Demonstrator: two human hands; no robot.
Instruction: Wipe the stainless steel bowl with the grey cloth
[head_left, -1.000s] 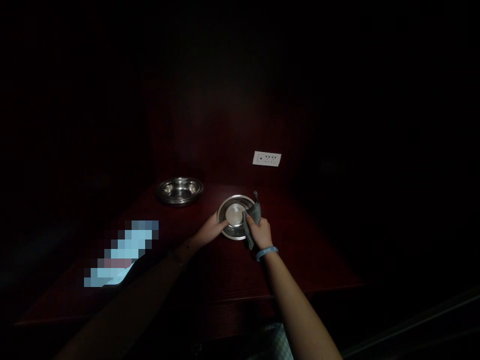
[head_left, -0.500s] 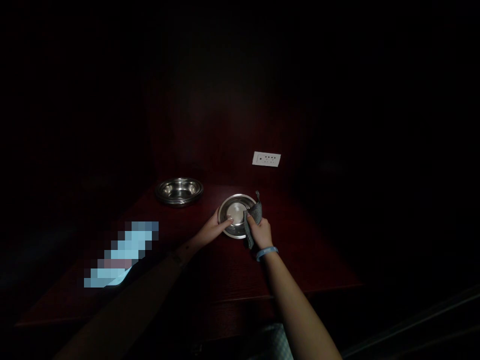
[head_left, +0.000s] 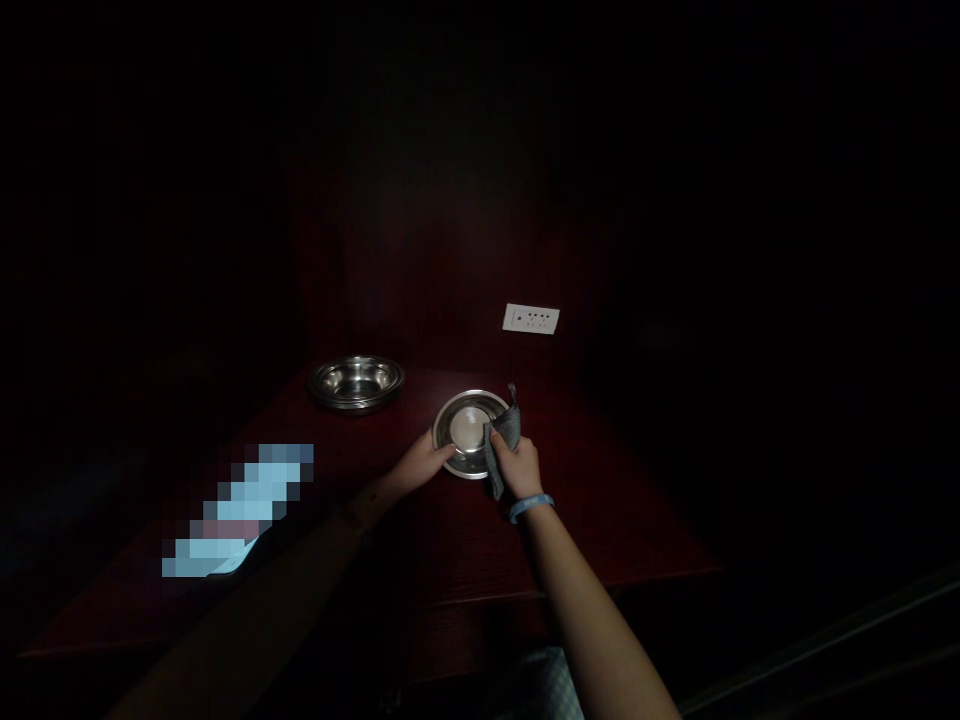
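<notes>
A shiny metal bowl (head_left: 469, 428) is tilted toward me above the dark red table. My left hand (head_left: 421, 462) is closed on its left rim, with the thumb over the inner edge. My right hand (head_left: 519, 467) grips a grey cloth (head_left: 504, 432) against the bowl's right side. The cloth covers that part of the rim, and its corners stick out above and below my fingers. A blue band (head_left: 531, 506) circles my right wrist.
Stacked metal bowls (head_left: 356, 383) stand at the back left of the table (head_left: 600, 520). A bright, pixelated screen-like object (head_left: 240, 515) lies at the left. A white socket plate (head_left: 531, 319) is on the back panel. The surroundings are very dark.
My left thumb has drawn back toward the bowl's rim. The whole view has shifted slightly; the cloth stays at the bowl's right side in my right hand.
</notes>
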